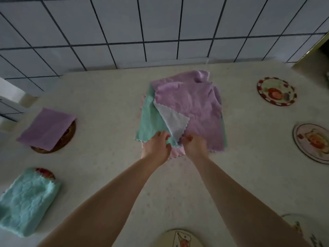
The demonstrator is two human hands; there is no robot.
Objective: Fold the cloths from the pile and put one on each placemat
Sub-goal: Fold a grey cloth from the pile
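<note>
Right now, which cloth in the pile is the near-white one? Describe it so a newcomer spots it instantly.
Start at the pile of cloths in the middle of the table, just past both hands. The white cloth is a triangular flap with a zigzag edge, between the green cloth on its left and the big lilac cloth. It is the only near-white piece there.

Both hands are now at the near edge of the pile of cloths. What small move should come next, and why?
Probably lift the lilac fleece cloth off the pile: the right hand pinches its near corner, the left hand holds down the mint-green cloth.
</note>
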